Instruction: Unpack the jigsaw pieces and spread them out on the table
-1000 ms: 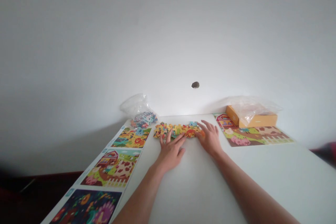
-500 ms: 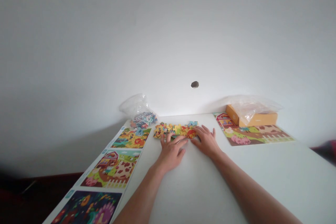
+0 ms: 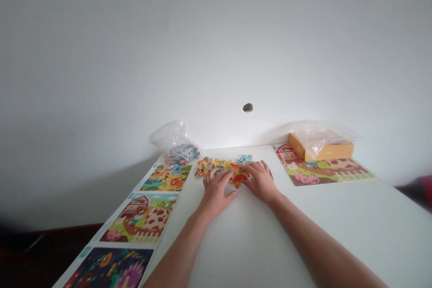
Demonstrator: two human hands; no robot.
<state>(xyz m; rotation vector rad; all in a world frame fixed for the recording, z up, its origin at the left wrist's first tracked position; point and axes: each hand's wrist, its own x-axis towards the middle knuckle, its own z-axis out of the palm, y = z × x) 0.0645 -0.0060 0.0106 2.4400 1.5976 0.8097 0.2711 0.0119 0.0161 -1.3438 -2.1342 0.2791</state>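
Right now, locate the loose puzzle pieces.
In the head view, the loose puzzle pieces lie on the white table, right of the bagged pieces, partly under the left hand and right hand.

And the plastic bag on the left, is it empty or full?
Partly filled: colourful pieces lie at the bottom of the plastic bag, while its upper part shows only clear plastic.

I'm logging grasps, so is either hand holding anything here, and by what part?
It cannot be told: the left hand and right hand are both at the puzzle pieces, but whether either grips one is hidden.
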